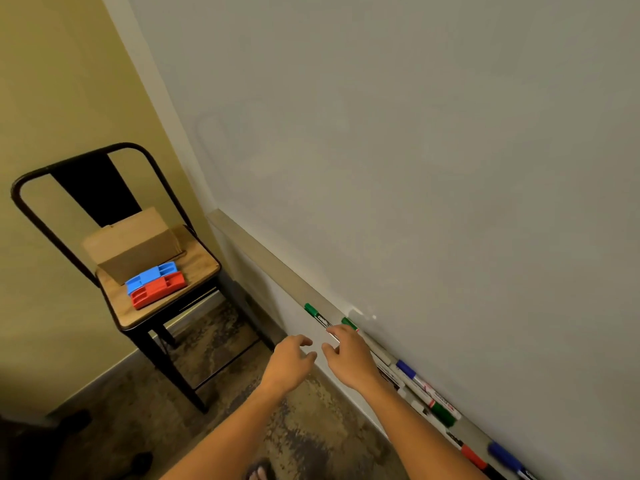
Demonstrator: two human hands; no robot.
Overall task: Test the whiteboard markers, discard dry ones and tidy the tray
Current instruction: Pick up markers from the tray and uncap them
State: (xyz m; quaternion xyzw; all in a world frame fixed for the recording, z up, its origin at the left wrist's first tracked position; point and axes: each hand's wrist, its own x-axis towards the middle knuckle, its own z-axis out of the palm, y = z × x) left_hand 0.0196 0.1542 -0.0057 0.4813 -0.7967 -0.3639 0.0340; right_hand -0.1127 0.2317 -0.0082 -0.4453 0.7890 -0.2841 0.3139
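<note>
With the left hand (294, 355) loosely curled and empty and the right hand (346, 348) spread over the green marker (317, 316) at the tray's (263, 252) ten-o'clock end, best pinch its barrel, not its cap.

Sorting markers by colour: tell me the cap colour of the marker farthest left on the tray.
Green cap, clearest in the head view.

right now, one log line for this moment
phase: reaching | right hand: open, over green marker | left hand: open | marker tray: untidy
</note>
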